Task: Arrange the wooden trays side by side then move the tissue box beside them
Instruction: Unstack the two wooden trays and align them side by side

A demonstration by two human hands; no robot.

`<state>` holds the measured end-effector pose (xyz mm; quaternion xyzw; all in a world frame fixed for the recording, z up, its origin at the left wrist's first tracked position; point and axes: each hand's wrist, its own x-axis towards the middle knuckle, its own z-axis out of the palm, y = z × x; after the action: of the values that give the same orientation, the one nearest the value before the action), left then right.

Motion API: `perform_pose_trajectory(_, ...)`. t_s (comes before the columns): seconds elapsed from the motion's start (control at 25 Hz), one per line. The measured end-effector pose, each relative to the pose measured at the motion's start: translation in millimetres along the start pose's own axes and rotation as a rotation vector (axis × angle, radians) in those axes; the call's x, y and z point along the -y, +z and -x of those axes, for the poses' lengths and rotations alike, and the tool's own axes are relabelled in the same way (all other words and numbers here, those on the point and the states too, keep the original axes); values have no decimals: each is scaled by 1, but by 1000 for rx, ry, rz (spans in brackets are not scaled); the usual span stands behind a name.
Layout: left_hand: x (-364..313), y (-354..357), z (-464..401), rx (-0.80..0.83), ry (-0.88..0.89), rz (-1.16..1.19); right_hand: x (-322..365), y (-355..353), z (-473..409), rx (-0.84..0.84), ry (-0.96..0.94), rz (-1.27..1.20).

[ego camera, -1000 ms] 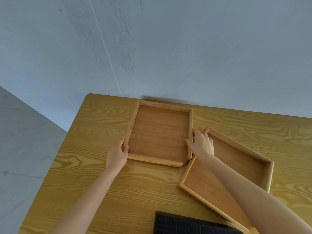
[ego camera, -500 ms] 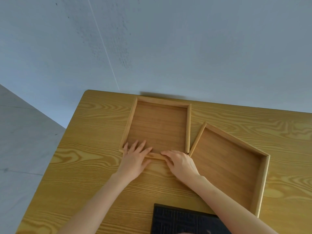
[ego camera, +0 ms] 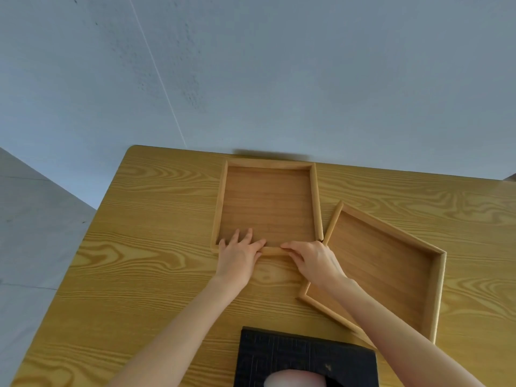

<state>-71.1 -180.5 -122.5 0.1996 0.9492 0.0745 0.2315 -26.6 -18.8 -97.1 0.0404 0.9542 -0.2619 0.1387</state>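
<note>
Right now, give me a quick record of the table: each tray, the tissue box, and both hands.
left tray: square to table edge, against far side
right tray: rotated, corner near left tray
tissue box: black, near edge
left hand: flat on left tray's near rim
right hand: pressing same rim
table: wooden

Tissue box (ego camera: 304,356): black, bottom cut by frame edge; pale blurred patch on its near part, can't tell what it is.
R tray (ego camera: 391,263): near-left rim partly hidden under right forearm (ego camera: 391,325).
L tray (ego camera: 268,202): near rim partly covered by left hand (ego camera: 237,256) and right hand (ego camera: 312,259).
Table (ego camera: 156,247): cut off right & bottom.
</note>
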Motion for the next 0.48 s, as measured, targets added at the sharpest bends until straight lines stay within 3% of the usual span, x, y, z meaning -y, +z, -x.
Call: perform_pose_trajectory(0.48, -2, -9, -30, -31, 43, -37, -10, -10, -17, -35, 37, -27)
